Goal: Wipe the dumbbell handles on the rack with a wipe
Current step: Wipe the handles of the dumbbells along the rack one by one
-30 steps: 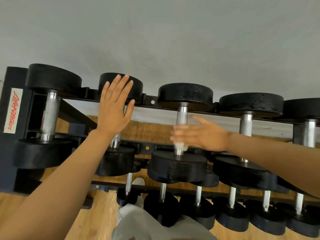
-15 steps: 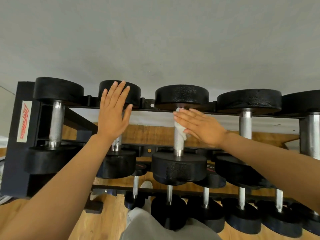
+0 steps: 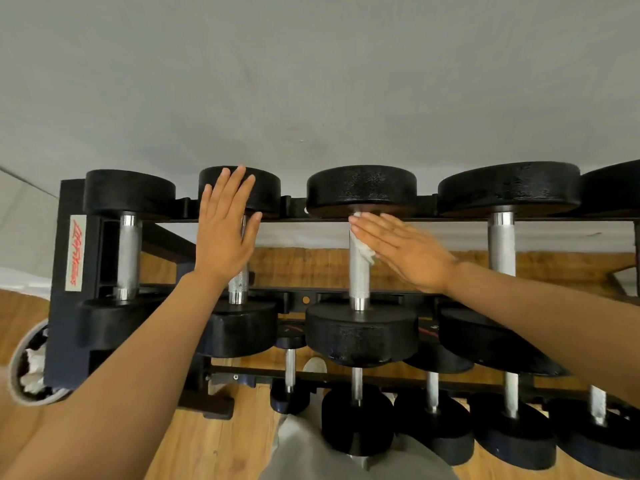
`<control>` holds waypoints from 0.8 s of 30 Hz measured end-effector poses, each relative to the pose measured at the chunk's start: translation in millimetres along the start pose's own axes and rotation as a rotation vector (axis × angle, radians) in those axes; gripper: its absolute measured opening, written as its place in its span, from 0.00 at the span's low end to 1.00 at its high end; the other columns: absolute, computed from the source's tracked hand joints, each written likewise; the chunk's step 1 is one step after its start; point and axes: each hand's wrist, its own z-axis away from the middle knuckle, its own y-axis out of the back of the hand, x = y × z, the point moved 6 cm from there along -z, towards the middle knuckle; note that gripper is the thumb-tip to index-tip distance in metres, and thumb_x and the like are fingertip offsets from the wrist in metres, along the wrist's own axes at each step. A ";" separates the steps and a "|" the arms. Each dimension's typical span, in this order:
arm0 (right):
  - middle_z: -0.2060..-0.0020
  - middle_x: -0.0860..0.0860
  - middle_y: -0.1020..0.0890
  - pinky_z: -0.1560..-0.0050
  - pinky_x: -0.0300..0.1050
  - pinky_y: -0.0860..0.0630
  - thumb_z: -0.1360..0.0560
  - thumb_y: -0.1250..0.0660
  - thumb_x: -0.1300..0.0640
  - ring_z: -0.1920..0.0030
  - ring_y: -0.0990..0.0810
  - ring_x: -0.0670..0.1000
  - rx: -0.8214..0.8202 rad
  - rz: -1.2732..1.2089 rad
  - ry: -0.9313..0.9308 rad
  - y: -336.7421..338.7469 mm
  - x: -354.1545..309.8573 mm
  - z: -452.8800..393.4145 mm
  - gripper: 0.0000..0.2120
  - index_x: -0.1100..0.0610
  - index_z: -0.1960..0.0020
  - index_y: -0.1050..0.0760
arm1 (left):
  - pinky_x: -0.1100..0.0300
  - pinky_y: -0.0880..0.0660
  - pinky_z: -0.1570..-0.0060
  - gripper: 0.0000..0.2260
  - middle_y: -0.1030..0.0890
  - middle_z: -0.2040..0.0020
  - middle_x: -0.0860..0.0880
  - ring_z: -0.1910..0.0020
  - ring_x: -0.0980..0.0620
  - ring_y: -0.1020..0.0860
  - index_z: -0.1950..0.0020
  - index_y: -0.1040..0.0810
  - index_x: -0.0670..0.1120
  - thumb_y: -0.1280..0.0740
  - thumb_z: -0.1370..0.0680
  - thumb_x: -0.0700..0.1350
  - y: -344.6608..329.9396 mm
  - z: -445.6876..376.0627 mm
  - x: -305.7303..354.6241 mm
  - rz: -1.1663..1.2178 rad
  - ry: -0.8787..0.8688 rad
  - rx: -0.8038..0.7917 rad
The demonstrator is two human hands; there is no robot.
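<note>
Head view: our right hand (image 3: 403, 252) presses the wipe (image 3: 362, 245) flat-fingered onto a dumbbell handle (image 3: 359, 275); left hand (image 3: 225, 237) rests released.

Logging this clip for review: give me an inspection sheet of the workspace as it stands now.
Surface: black rack, dumbbells on upper and lower tiers.
Job's things: white wipe pressed on the third dumbbell handle, near its far end.
Clutter: bin holding white paper, left of rack.
Grippers: left hand flat over second dumbbell; right hand flat, pressing wipe.
Cables: nothing seen.
Surroundings: grey wall, wooden floor.
</note>
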 end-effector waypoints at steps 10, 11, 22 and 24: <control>0.24 0.49 0.39 0.23 0.58 0.53 0.27 0.36 0.69 0.22 0.46 0.49 -0.080 0.075 0.424 -1.1 -25.6 10.4 0.36 0.53 0.23 0.44 | 0.54 0.59 0.22 0.24 0.42 0.20 0.46 0.20 0.49 0.50 0.21 0.39 0.44 0.42 0.17 0.47 0.9 -0.5 0.3 -0.010 0.015 -0.026; 0.24 0.51 0.40 0.23 0.55 0.53 0.29 0.34 0.71 0.22 0.47 0.48 -0.021 0.073 0.290 4.7 -15.5 2.4 0.39 0.54 0.23 0.45 | 0.54 0.59 0.22 0.24 0.42 0.20 0.46 0.20 0.49 0.50 0.21 0.39 0.44 0.42 0.17 0.47 0.7 -0.7 0.7 -0.012 0.016 -0.031; 0.26 0.51 0.72 0.31 0.31 0.41 0.24 0.41 0.73 0.26 0.72 0.48 -0.289 -0.248 -0.409 18.5 -57.7 0.0 0.44 0.56 0.26 0.72 | 0.55 0.62 0.23 0.27 0.45 0.19 0.47 0.20 0.50 0.55 0.20 0.41 0.45 0.46 0.17 0.54 2.4 0.3 5.4 -0.029 0.040 -0.092; 0.27 0.56 0.73 0.23 0.41 0.54 0.20 0.41 0.67 0.26 0.72 0.54 -0.302 -0.248 -0.555 17.2 -71.1 -9.2 0.40 0.62 0.27 0.72 | 0.56 0.63 0.23 0.27 0.45 0.19 0.47 0.20 0.50 0.56 0.20 0.41 0.45 0.48 0.17 0.56 2.8 0.7 4.7 -0.039 0.040 -0.096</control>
